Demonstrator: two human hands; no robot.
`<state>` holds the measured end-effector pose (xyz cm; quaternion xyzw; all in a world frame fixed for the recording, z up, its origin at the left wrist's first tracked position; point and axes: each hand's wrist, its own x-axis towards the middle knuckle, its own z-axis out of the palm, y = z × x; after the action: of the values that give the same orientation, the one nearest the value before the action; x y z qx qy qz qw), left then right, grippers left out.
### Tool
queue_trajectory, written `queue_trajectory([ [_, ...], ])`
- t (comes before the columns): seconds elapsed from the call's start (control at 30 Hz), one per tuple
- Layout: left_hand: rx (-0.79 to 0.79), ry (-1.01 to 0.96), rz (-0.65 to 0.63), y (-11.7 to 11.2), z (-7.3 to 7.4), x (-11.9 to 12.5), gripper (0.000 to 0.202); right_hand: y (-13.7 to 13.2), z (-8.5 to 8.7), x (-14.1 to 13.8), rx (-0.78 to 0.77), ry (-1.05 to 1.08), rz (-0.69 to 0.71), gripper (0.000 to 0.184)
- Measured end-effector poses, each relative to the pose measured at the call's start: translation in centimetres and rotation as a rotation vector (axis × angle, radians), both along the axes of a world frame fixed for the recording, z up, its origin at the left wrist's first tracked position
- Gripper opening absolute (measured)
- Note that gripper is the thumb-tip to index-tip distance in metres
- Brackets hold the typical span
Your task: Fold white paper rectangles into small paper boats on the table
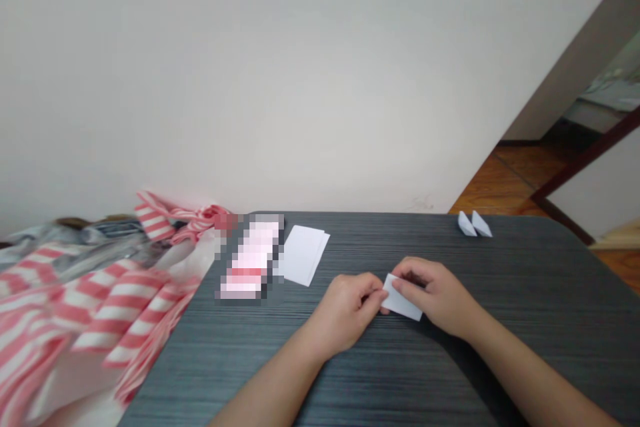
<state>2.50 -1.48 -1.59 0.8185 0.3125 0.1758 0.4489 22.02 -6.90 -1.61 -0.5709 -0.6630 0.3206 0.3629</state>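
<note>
Centrally, the left hand (345, 313) and right hand (433, 297) pinched one folded white paper rectangle (403, 300) between their fingertips, over the dark grey tabletop (525, 280).

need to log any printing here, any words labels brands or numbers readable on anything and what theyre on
No readable text anywhere.
The pixelated pink-and-white item on the dark tabletop is too blurred to read.
The white paper sheets, the folded white paper between the left hand and right hand, and the pink-striped cloth show no visible marks.
</note>
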Motion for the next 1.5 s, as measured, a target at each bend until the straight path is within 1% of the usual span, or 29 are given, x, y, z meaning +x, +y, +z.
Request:
queue_trajectory([
  [0.3, 0.005, 0.008, -0.012, -0.02, -0.12, -0.06, 0.028, 0.07, 0.02, -0.25, 0.005, 0.012, -0.023, 0.014],
  [0.5, 0.017, 0.01, -0.032, 0.06, -0.08, -0.1, 0.028, 0.24, -0.17, -0.3, -0.001, 0.03, -0.013, 0.011],
  [0.8, 0.016, 0.01, -0.049, 0.1, 0.43, -0.17, 0.027, 0.24, 0.61, -0.52, 0.057, 0.018, 0.011, 0.017],
  [1.0, -0.004, 0.022, -0.035, 0.05, 0.55, -0.22, 0.028, 0.31, 0.48, -0.45, 0.012, 0.024, -0.013, 0.014],
  [1.27, -0.019, 0.022, -0.01, -0.07, 0.48, -0.18, 0.028, 0.24, 0.64, -0.34, 0.016, 0.0, -0.001, 0.02],
  [1.5, -0.034, 0.004, 0.021, -0.08, 0.67, -0.12, 0.027, 0.29, 0.36, 0.04, -0.023, -0.004, -0.019, 0.019],
])
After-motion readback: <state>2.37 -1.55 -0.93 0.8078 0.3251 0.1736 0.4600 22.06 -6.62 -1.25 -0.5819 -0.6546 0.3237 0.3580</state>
